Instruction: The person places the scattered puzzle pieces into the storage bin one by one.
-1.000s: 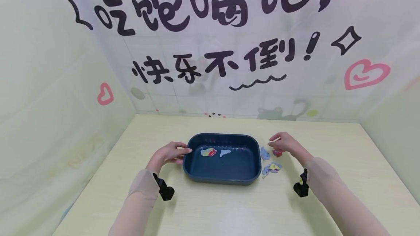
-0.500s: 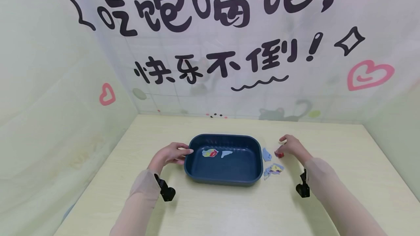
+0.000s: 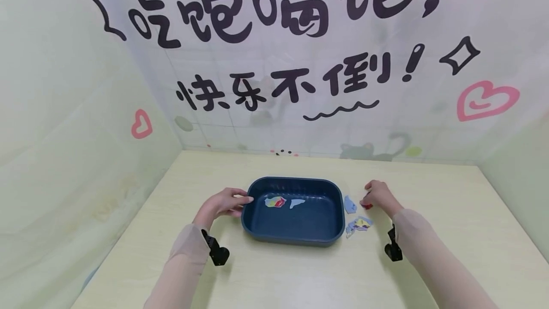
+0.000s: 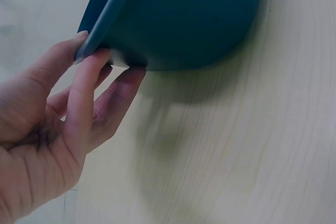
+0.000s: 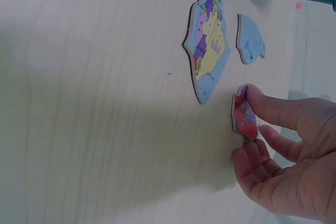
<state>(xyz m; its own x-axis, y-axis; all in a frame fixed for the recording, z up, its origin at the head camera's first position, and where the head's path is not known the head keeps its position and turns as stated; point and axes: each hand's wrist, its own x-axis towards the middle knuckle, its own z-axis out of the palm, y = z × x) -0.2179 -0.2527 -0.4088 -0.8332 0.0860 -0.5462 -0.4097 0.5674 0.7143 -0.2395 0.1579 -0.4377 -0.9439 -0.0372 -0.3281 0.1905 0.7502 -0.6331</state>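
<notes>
left hand [image 3: 220,200] fingers clamped on tray [image 3: 296,241] rim, right hand [image 5: 304,174] fingers pinching red puzzle piece [image 5: 243,118]. looks like pickup; next probably needs lifting past blue piece [image 5: 250,40] near right fingers.

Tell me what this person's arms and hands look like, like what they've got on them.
Both arms are covered in long, plain, pale beige fabric: the left sleeve and right sleeve look loose where they end. Small black units are worn at the wrists, a left device and a right device. The left hand and right hand are bare, with no gloves visible.
</notes>
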